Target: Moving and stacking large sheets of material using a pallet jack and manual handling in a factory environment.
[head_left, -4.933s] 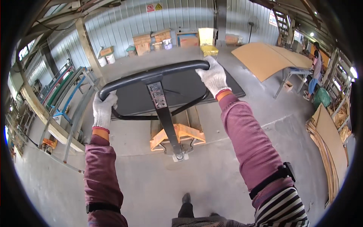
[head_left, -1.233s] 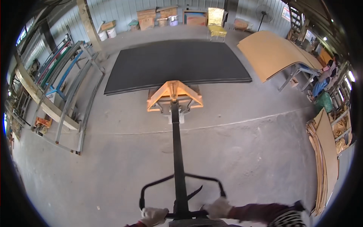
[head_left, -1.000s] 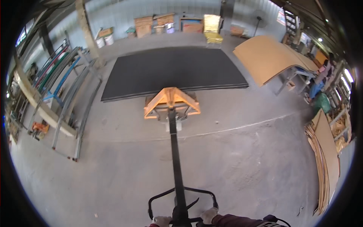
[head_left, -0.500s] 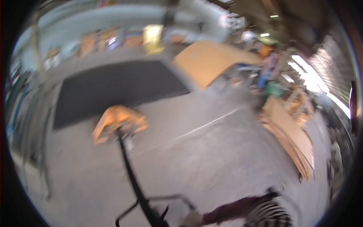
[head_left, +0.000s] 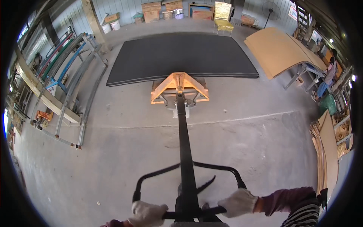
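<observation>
Both my hands wear pale work gloves and grip the black handle (head_left: 184, 151) of a pallet jack. My left hand (head_left: 147, 213) is closed round the left end of the crossbar. Round its right end my right hand (head_left: 239, 202) is closed too. A small curved lever (head_left: 207, 184) juts from the shaft near my right hand. The orange pallet jack body (head_left: 180, 84) stands ahead, at the near edge of a stack of large black sheets (head_left: 181, 55). Its forks are hidden beneath that stack.
Metal racking (head_left: 72, 87) with long bars stands on the left. Bent tan boards (head_left: 281, 49) lie on a stand at the right, a person (head_left: 329, 75) beside it. Cardboard sheets (head_left: 325, 151) lean at the near right. A yellow chair (head_left: 223, 17) stands by the back wall.
The view has swung to the right and steadied. The handle now runs straight ahead from me instead of slanting left. My left hand has come into view on the crossbar.
</observation>
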A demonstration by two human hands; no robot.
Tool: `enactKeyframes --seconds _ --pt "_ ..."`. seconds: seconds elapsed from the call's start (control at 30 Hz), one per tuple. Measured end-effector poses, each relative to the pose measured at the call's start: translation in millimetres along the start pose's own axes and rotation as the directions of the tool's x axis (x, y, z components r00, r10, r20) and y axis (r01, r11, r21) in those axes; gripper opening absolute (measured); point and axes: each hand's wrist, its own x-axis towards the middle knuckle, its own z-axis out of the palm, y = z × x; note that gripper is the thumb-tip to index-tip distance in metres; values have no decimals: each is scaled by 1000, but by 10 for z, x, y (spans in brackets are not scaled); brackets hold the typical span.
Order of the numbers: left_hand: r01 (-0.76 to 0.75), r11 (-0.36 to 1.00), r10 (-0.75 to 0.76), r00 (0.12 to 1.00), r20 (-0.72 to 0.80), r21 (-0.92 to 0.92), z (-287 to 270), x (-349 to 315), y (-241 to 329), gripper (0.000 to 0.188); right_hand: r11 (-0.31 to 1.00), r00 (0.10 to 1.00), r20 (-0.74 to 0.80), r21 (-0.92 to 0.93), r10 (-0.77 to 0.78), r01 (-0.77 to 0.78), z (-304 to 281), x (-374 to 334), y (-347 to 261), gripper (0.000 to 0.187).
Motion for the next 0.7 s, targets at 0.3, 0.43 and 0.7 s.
enactKeyframes --seconds 0.3,0.43,0.7 --pt "-131 991 135 976 -171 36 1237 -205 -490 4 988 987 127 103 100 -113 935 245 -126 30" --pt "-62 994 57 997 60 93 320 -96 -166 4 980 998 -42 188 -57 64 695 52 154 25" --pt "-128 990 131 991 -41 67 1068 -52 -404 6 991 998 -15 112 69 -67 1304 186 140 28"
